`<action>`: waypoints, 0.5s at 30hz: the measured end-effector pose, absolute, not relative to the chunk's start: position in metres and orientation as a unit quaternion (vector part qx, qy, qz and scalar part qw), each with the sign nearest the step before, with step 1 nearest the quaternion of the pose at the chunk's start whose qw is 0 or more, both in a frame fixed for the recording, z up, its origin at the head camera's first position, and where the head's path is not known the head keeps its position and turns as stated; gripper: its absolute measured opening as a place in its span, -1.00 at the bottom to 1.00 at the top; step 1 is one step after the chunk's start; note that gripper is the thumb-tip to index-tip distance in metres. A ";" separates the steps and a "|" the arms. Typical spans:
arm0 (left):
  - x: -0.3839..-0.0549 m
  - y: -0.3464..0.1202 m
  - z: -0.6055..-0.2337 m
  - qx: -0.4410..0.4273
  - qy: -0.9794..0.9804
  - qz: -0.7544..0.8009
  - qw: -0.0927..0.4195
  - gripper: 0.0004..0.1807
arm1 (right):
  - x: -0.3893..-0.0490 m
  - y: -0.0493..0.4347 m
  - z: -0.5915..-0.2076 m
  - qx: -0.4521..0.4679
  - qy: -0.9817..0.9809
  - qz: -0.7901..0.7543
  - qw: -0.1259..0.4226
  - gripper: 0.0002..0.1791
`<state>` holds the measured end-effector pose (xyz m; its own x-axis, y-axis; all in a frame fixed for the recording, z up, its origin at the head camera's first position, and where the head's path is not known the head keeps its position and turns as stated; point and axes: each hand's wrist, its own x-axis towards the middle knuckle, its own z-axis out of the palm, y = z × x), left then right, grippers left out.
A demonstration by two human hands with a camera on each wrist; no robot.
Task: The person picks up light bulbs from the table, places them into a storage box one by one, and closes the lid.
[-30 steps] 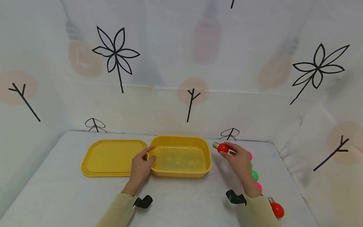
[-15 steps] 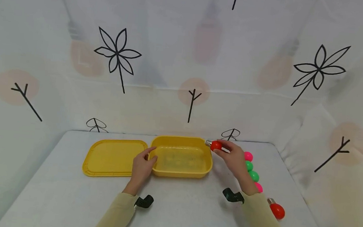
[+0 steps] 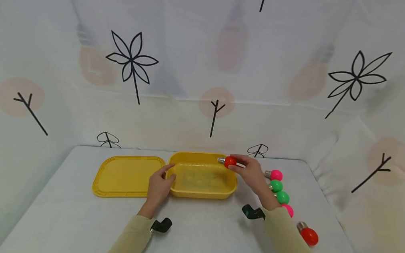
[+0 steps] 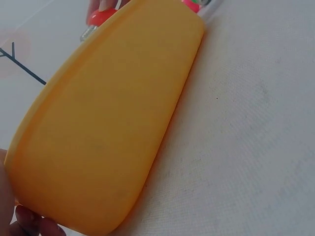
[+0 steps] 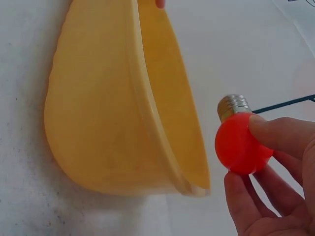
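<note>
A yellow plastic container [image 3: 201, 195] stands at the back middle of the table, its inside facing up. My left hand [image 3: 158, 186] holds its left end, the thumb and fingers at the rim. In my right hand [image 3: 252, 176] is a red light bulb [image 3: 230, 162], pinched by its round glass between thumb and fingertips. The bulb's silver screw base points left, and it overlaps the container's back right corner in the head view. From the right wrist view, the red bulb [image 5: 241, 142] is beside the container's rim [image 5: 152, 118].
A flat yellow lid [image 3: 126, 176] lies left of the container. On the right is a row of bulbs: a pink bulb [image 3: 276, 174], a green bulb [image 3: 276, 185], another green bulb [image 3: 282, 197], another pink bulb [image 3: 288, 210], and nearer, another red bulb [image 3: 309, 236].
My right hand has moved left with the red bulb, from beside the container to its back right corner. The left hand has stayed at the container's left end.
</note>
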<state>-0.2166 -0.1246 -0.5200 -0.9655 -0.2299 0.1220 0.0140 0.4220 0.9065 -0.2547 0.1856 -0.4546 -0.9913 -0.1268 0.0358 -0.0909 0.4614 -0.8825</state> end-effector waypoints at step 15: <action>-0.217 -0.124 -0.521 0.067 -0.828 -0.545 0.112 -0.61 | -0.271 0.171 -0.459 -0.101 0.853 -0.508 0.065 -0.54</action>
